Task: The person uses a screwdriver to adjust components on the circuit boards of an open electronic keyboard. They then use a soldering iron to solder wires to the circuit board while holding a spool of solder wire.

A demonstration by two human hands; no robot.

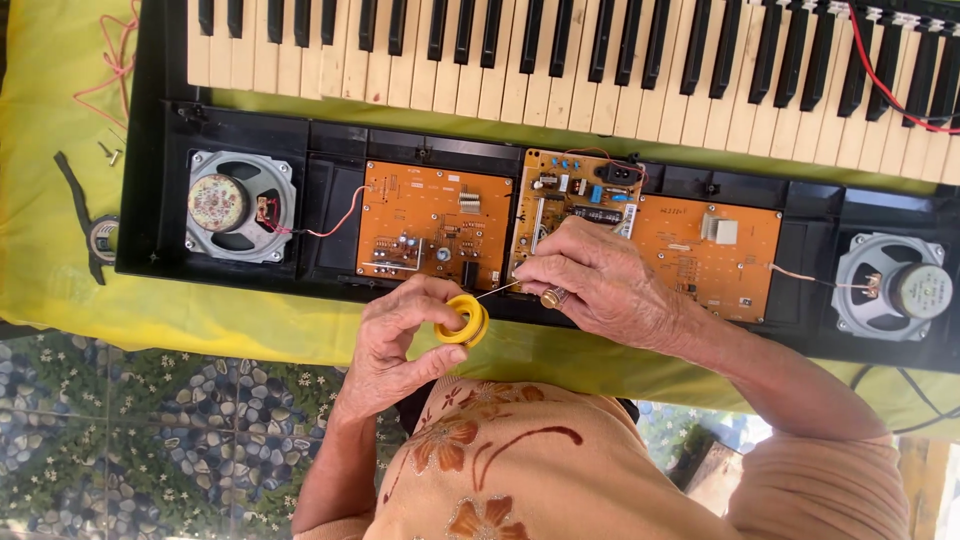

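In the head view, an opened electronic keyboard (560, 60) lay on a yellow cloth (60, 200), its black case (330, 170) showing three orange circuit boards in a row below the keys. The left hand (400, 345) was closed around a yellow spool of solder wire (465, 320), thumb and fingers curled on its rim, just below the case's near edge. A thin strand of wire (497, 291) ran from the spool up to the right hand (600, 280), which pinched its end between thumb and fingertips; a ring sat on one finger. That hand rested over the lower edge of the middle circuit board (575, 195), between the left circuit board (435, 225) and the right circuit board (710, 250). A round speaker (240, 207) sat at the case's left end, joined to the left board by a red wire, and a second speaker (892, 287) sat at the right end. Two small screws (108, 152) lay on the cloth, left of the case.
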